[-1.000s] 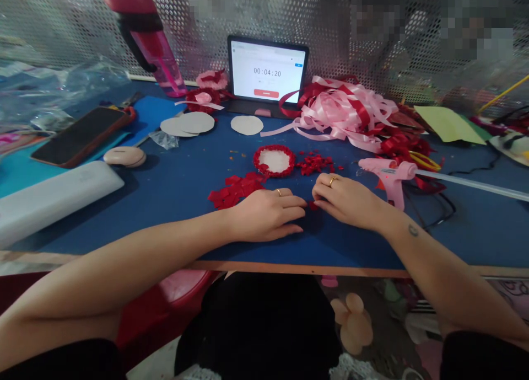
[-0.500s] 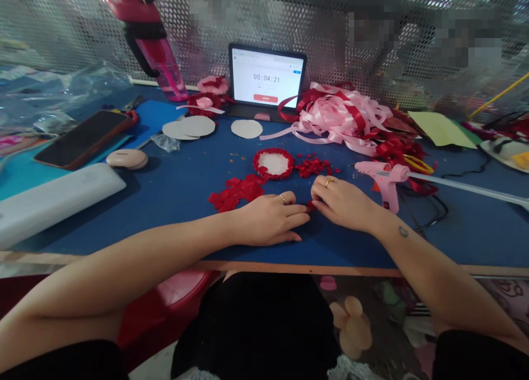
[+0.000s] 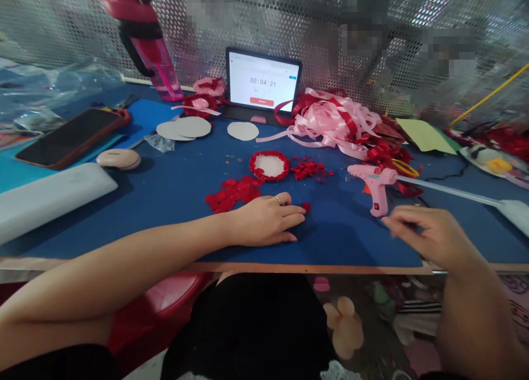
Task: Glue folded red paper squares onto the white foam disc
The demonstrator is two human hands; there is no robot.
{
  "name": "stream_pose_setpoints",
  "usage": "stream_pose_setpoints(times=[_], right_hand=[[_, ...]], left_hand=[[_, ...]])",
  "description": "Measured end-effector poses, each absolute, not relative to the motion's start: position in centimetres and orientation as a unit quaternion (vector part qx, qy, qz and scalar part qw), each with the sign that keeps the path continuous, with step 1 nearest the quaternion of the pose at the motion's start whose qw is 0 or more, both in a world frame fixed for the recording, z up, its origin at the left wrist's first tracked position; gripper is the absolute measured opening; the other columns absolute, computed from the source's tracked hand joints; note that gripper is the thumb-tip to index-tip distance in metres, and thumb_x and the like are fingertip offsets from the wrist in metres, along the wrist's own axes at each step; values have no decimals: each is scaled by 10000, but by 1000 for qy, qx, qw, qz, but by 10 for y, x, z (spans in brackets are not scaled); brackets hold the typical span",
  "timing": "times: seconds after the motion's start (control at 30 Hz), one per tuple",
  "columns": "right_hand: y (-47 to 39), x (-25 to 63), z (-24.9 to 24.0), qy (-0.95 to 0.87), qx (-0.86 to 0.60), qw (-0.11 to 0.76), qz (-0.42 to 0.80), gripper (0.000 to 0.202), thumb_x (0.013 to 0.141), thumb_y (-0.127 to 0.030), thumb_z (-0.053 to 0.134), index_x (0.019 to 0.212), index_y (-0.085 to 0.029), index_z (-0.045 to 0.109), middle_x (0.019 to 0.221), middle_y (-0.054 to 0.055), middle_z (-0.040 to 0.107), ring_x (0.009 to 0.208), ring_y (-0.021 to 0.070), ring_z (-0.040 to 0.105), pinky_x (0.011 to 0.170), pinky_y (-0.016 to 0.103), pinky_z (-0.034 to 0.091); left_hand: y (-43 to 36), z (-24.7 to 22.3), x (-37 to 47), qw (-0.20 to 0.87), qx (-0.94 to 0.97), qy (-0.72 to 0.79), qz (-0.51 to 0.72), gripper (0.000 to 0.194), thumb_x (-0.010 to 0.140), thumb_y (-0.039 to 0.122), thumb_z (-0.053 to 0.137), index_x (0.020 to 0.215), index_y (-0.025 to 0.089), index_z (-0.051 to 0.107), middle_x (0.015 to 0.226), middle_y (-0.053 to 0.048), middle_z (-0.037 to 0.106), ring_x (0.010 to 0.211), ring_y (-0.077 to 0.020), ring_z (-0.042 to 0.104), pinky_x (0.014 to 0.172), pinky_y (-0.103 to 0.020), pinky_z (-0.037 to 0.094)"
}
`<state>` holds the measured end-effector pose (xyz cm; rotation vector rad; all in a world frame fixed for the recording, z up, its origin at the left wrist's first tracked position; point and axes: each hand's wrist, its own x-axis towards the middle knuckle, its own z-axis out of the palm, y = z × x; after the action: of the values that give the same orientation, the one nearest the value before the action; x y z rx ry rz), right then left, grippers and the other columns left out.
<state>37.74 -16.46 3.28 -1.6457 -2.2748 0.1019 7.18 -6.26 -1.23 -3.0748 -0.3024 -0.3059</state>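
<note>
My left hand (image 3: 270, 220) lies palm down on the blue tabletop with its fingers stretched out and apart. One fingertip touches the edge of a small red square (image 3: 306, 207) that looks like cloth or ribbon. Beyond the wrist is a pile of red pieces (image 3: 235, 193). My right hand (image 3: 425, 231), slightly blurred, hovers beside the handle of a pink glue gun (image 3: 375, 184); its fingers are loosely bent and nothing shows in them. A white disc edged with red pieces (image 3: 269, 166) lies farther back, next to tiny red bits (image 3: 309, 169).
A tablet showing a timer (image 3: 263, 82) stands at the back, with pink and red ribbons (image 3: 334, 121) beside it. Plain white discs (image 3: 243, 130) lie in front. To the left are a phone (image 3: 68, 137), a computer mouse (image 3: 119, 158), a long white case (image 3: 58, 201) and a bottle (image 3: 152, 60).
My right hand has let go of the small red square and swung right, to near the glue gun handle. My left hand stays by the square, which now shows fully.
</note>
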Motion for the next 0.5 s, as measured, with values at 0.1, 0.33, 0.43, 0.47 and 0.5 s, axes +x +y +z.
stream_pose_setpoints(times=[0.1, 0.33, 0.43, 0.47, 0.5], right_hand=[[-163, 411, 20, -670, -708, 217, -57, 279, 817, -465, 510, 664, -232, 515, 563, 44, 546, 501, 156, 479, 519, 313, 382], [-116, 412, -7, -649, -713, 239, 118, 454, 728, -560, 547, 980, -183, 573, 782, 74, 667, 645, 213, 634, 614, 324, 499], [-107, 400, -9, -611, -743, 233, 142, 369, 736, -530, 540, 816, -174, 594, 600, 43, 632, 568, 212, 635, 563, 300, 492], [-107, 397, -9, -605, -747, 240, 136, 344, 739, -518, 535, 762, -178, 588, 574, 39, 620, 543, 205, 625, 538, 290, 483], [-109, 395, -7, -602, -746, 254, 125, 330, 740, -510, 532, 719, -185, 579, 563, 36, 612, 527, 196, 614, 521, 281, 472]], left_hand=[[-62, -12, 72, 22, -990, -97, -98, 376, 906, 415, 397, 1155, 163, 519, 1241, -75, 544, 1008, -230, 472, 751, -298, 486], [-64, -12, 71, 30, -990, -98, -101, 376, 902, 417, 406, 1155, 162, 517, 1248, -70, 540, 999, -228, 474, 759, -307, 486], [-64, -12, 71, 32, -988, -98, -111, 367, 893, 415, 430, 1142, 165, 529, 1223, -82, 554, 992, -218, 481, 737, -296, 484], [-64, -12, 71, 32, -988, -98, -115, 363, 889, 416, 440, 1138, 168, 532, 1215, -82, 559, 991, -216, 483, 728, -291, 483], [-64, -12, 71, 32, -988, -98, -119, 360, 886, 417, 447, 1135, 172, 533, 1210, -80, 562, 990, -214, 485, 720, -288, 482]])
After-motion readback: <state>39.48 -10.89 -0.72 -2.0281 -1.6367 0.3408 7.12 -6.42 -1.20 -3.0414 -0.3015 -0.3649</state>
